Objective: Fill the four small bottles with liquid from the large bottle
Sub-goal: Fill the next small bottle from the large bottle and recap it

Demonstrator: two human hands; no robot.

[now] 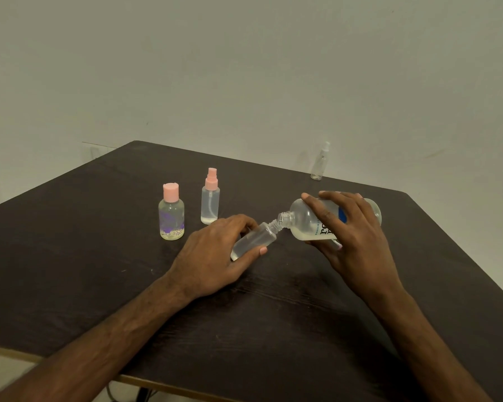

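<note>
From the head view, the left hand [212,256] is gripping the uncapped small bottle [259,237] round its body, slanting it low over the table [99,256], while the right hand [357,239] is wrapping round the large bottle [302,219], tipping it nearly flat so the two open necks are meeting near the table's middle. Both are looking like light, thin clear plastic, smooth and probably slippery when wet, so I'm judging these mid-body holds right, squeezing only gently. The large bottle's label is showing "BAUSCH" and a big "re", the rest lying under fingers, and the flip-cap bottle [171,216] is carrying purple flowers but no legible words.
</note>
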